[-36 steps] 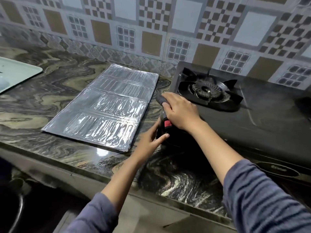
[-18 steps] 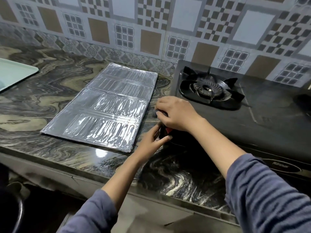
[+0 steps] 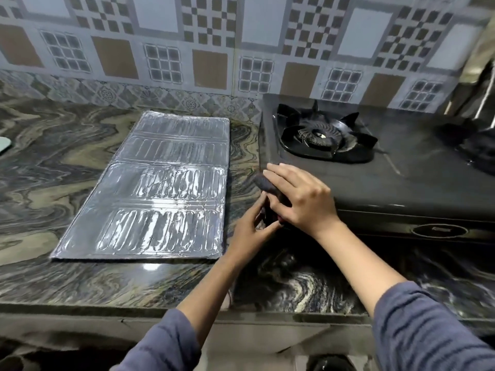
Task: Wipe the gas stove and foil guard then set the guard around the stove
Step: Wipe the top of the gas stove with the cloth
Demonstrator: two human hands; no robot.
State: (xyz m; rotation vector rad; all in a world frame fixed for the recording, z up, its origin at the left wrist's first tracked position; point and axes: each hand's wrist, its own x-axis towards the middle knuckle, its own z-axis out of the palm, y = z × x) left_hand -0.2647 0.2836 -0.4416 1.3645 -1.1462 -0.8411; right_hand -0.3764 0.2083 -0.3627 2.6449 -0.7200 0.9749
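Note:
The black gas stove (image 3: pixel 415 180) sits on the right of the marbled counter (image 3: pixel 53 162), its left burner (image 3: pixel 321 132) near the back. A silver foil guard (image 3: pixel 160 196) lies flat and folded to the left of the stove. A dark cloth (image 3: pixel 261 183) lies against the stove's front left corner. My right hand (image 3: pixel 302 199) lies over the cloth, fingers wrapped over it at the stove's left edge. Just below, my left hand (image 3: pixel 249 231) pinches the cloth's lower end between thumb and fingers. Most of the cloth is hidden under my hands.
A second burner (image 3: pixel 476 145) shows at the far right of the stove. The tiled wall (image 3: pixel 209 49) runs right behind stove and guard. A pale tray edge (image 3: pixel 4 144) pokes in at the far left. The counter's front edge (image 3: pixel 160 309) is close to me.
My right hand has slid with the cloth along the stove's left edge toward the back. My left hand stays at the front corner. The view has shifted slightly.

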